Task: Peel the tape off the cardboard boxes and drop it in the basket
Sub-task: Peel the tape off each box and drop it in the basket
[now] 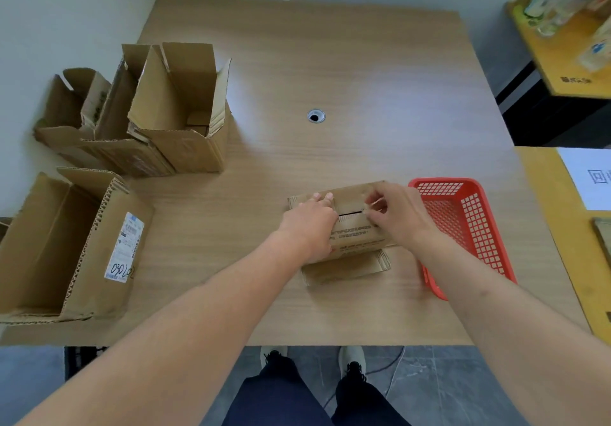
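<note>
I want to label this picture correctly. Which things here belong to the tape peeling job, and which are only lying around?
Belong to the job:
- small cardboard box, left hand resting on it
- right hand, pinching at its top seam
- red basket
- opened boxes at left

Lying around:
- white paper on the side table
- yellow shelf

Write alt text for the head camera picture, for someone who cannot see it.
A person's left hand presses down a small cardboard box on a wooden table while the right hand pinches tape at its seam. A red basket sits just right; opened boxes stand left.
</note>
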The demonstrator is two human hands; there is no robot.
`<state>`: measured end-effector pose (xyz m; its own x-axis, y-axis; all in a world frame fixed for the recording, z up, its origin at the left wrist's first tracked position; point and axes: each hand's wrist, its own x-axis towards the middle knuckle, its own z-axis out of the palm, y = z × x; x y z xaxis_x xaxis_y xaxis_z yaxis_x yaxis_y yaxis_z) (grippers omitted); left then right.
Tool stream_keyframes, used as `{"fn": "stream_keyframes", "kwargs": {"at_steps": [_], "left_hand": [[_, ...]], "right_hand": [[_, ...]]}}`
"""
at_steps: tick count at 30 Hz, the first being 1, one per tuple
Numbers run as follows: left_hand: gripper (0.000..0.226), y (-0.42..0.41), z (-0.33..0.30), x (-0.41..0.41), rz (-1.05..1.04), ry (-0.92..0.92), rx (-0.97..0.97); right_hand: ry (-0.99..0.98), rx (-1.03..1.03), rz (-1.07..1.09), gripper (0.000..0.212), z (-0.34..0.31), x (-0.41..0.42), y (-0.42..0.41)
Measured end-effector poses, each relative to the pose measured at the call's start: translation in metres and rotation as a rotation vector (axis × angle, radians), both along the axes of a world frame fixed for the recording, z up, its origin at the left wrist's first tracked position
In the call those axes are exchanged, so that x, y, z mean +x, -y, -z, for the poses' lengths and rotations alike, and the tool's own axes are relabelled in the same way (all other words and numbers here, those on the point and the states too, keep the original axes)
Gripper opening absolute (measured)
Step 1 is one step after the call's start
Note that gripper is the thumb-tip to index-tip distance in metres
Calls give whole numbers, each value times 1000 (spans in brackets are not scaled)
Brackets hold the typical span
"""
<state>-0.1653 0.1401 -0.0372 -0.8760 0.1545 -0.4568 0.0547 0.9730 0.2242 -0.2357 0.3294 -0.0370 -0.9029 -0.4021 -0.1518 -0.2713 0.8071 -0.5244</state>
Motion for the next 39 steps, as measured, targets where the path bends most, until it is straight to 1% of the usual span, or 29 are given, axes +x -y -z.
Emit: {"fn": "stream_keyframes", "kwargs": {"at_steps": [3,4,7,8,11,12,14,16,19,20,22,25,27,30,31,32,34,36,37,39], "left_hand": [[67,-8,-2,0,-33,-70,36],[66,-10,-3,0,-44,-95,34],[59,-16,-2,0,-43,-134,-19],[57,-17,0,0,-39,-139,-30],[62,-17,3,2,-28,-142,-34],[65,-16,5,2,-24,-142,-35],[68,-16,6,3,-20,-141,-38],[68,-17,6,3,-26,-130,-32],[66,-18,3,1,-41,-111,-26],[63,-19,2,0,-47,-105,-21],[60,-18,-2,-1,-55,-92,-18],[61,-16,-4,-1,-40,-72,-30],[60,-17,-4,0,-33,-62,-37],[61,-22,-5,0,-32,-52,-46],[62,-22,-5,0,-33,-49,-46],[63,-22,-5,0,-35,-46,-42],[62,-22,-5,0,-41,-39,-35],[60,-22,-7,-1,-46,-30,-34],[59,-23,-8,-2,-48,-25,-35],[56,-27,-11,-4,-51,-5,-44]], "right_hand": [[2,-95,66,36,6,1,-4],[2,-90,81,34,8,0,-4],[-10,-18,80,6,15,-2,-1],[-13,-12,70,3,17,-2,0],[1,-33,20,13,19,-1,2],[-7,-6,4,15,19,0,3],[-80,111,-21,17,17,1,5],[-102,147,-68,16,15,0,8],[-78,193,-200,30,12,-1,10],[-82,212,-224,32,11,-1,8],[-99,204,-213,31,7,-3,2],[-110,192,-198,39,2,-7,-10],[-91,186,-237,48,0,-8,-15],[-48,128,-284,69,-4,-6,-18],[-30,118,-283,72,-4,-7,-19],[-13,114,-286,70,-4,-8,-20],[19,86,-257,55,-2,-10,-22],[46,-19,-145,39,1,-11,-23],[47,-61,-85,35,3,-11,-23],[41,-75,43,31,7,-9,-20]]}}
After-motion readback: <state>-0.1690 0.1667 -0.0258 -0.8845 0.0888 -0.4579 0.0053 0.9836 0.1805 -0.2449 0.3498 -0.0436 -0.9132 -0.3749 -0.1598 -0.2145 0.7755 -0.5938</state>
